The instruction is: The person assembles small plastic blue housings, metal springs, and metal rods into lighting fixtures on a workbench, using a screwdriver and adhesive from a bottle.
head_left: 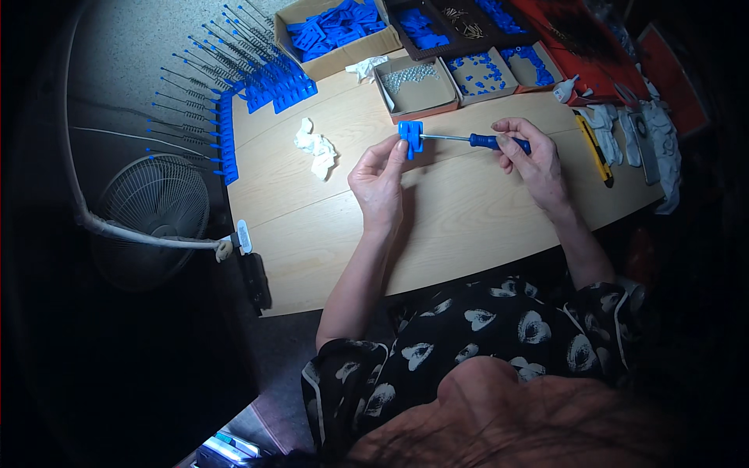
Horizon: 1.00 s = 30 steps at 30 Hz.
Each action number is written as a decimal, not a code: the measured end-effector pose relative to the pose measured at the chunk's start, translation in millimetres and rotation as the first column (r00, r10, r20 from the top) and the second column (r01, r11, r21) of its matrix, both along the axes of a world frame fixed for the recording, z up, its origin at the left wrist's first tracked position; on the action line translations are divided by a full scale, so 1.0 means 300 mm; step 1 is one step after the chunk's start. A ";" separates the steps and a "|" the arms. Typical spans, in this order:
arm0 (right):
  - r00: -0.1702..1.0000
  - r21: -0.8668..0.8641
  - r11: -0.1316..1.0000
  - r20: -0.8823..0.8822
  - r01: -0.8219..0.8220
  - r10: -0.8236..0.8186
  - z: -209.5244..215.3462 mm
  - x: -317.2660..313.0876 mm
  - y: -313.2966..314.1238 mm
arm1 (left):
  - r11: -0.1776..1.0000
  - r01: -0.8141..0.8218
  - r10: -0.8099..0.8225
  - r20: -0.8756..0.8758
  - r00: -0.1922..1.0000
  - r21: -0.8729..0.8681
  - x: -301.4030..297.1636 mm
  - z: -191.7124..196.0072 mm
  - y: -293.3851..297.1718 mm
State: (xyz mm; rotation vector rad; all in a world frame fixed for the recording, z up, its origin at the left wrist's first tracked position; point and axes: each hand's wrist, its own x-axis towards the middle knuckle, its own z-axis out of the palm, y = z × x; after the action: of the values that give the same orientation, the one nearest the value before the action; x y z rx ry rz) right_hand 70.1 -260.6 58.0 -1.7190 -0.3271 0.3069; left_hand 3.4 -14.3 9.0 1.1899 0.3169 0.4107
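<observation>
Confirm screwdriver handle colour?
Blue. The screwdriver handle sits in the right hand, metal shaft reaching the blue plastic part. Head view shows it best.

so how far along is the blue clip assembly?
Done: rows of finished blue clips with pins line the table's far-left edge. In hand: left hand holds one blue clip, while right hand drives a screwdriver into it. Left: cardboard box of loose blue parts still looks full.

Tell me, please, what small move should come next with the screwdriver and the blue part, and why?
Probably a turn of the screwdriver by the right hand. Its tip already meets the blue part, which the left hand pinches steady above the table. Whether a screw is seated there is too small to tell.
</observation>
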 end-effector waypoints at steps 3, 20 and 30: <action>0.999 0.016 1.000 -0.044 0.000 0.001 0.012 -0.012 0.022 | 1.000 -0.008 0.008 -0.019 1.000 0.010 -0.005 0.011 0.005; 0.951 0.041 0.999 0.307 0.017 -0.028 -0.013 -0.011 0.028 | 1.000 -0.016 0.016 0.003 1.000 0.024 0.002 0.013 0.001; 0.976 -0.021 1.000 0.215 0.016 -0.011 -0.029 -0.001 0.024 | 0.999 -0.010 0.009 0.030 1.000 0.045 0.002 0.012 0.002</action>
State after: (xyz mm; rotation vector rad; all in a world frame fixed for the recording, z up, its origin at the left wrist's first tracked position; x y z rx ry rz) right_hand 69.7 -253.3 49.1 -1.7802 -0.4714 0.1141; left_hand 4.0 -13.7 12.5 1.2257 0.2888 0.4458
